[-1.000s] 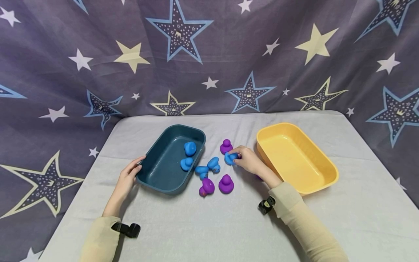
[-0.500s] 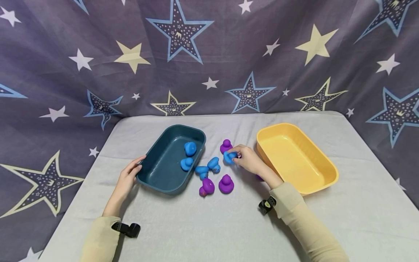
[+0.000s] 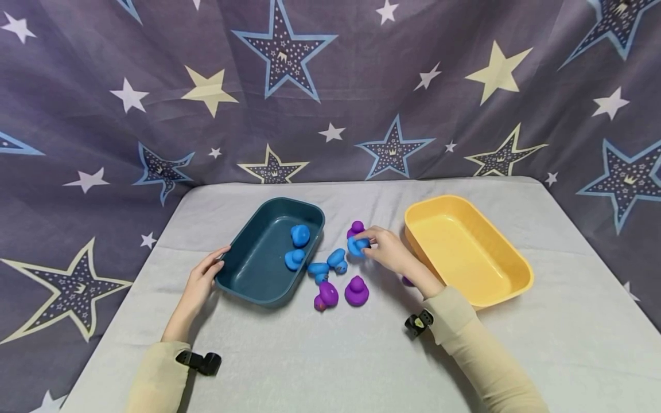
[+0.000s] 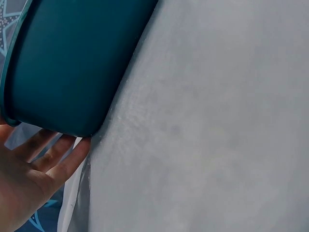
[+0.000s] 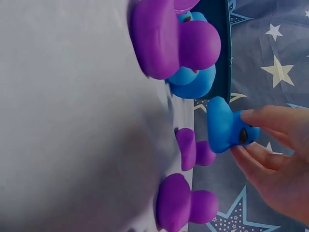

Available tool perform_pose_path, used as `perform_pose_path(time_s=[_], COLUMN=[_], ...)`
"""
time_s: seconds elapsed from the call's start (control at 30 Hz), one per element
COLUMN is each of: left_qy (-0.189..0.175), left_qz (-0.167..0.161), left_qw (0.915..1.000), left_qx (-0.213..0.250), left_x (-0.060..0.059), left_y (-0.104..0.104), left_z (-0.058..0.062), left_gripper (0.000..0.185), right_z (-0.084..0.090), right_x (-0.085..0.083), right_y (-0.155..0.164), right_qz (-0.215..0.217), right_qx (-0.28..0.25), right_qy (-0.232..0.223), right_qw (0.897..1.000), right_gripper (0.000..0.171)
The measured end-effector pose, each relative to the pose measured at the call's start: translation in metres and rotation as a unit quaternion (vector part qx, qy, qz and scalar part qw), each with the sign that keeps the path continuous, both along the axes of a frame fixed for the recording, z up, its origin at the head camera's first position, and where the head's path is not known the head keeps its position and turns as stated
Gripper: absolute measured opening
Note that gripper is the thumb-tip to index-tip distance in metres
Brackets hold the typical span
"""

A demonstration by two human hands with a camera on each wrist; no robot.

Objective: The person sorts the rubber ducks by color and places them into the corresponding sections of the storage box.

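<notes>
R hand pinches a blue duck by its head, fingertips curled round it; in the wrist view the duck's body sticks out past the fingers, off the cloth. Just behind the held duck, nearly touching it, sits a purple duck. To the hand's left, btwn it and the teal tray, lie 2 more blue ducks, close together. Nearer the person than the hand, 2 purple ducks side by side. A bit of another purple one shows under the R wrist, mostly hidden.

Yellow tray just to the right of the R hand, near the wrist, contact can't tell.

L hand rests flat-ish against the teal tray's near left corner, fingers straight & spread, touching the tray's outer wall; holds nothing. Inside that tray, at its far right end, well apart from the L hand, 2 blue ducks.

Star-print backdrop behind everything.
</notes>
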State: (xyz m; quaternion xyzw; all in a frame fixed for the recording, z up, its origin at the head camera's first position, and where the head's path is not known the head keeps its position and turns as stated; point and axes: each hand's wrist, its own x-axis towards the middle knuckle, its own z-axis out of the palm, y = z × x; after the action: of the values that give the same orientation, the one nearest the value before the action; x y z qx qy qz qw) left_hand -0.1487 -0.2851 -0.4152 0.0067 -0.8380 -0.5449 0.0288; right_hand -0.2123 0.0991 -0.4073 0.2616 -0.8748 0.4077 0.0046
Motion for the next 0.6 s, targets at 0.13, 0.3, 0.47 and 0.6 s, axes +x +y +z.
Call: perform_pose_path(time_s=[0.13,0.3,0.47,0.6], left_qy=[0.001,0.002,0.001,-0.004], left_qz=[-0.001,-0.002,-0.003,-0.005], left_qw=[1.0,1.0,1.0,1.0], left_qx=[0.0,-0.001,0.004,0.007], left_x=[0.0,0.0,0.0,0.0], left_y=[0.0,0.0,0.0,-0.001], left_z=[-0.001,-0.001,-0.001,-0.001], left_gripper=[0.038,0.038,0.039,0.039], right_z=[0.002,0.004,0.006,0.007], right_x=[0.0,0.001,0.002,0.002], right_y=[-0.002,-0.006,-0.01,-0.013], right_qz=[0.003,0.003,0.003,0.013], right_qx=[0.005,0.005,0.002,0.001], right_qy=[0.005,0.008,0.001,0.001], right_qw=[1.0,1.0,1.0,1.0], right_gripper=[0.029,0.03,0.029,0.029])
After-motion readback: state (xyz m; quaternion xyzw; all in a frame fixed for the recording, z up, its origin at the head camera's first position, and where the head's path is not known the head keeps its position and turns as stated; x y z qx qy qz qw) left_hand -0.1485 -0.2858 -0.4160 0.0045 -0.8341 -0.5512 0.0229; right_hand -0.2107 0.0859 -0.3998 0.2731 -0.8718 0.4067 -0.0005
